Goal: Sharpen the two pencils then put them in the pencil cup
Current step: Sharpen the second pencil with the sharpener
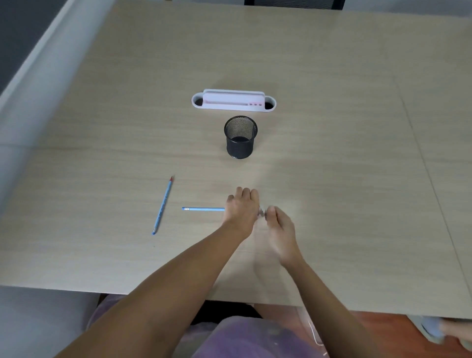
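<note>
Office or meeting-room desk, seen from the seated person's head.
A broad pale wood-laminate table (332, 127) carries a black wire-mesh pencil cup (240, 136) beyond the hands and, farther out, a white oblong plastic desk organiser (233, 101); a dark chair back (290, 3) stands at the far edge, grey partition wall (23, 30) to the left.
</note>
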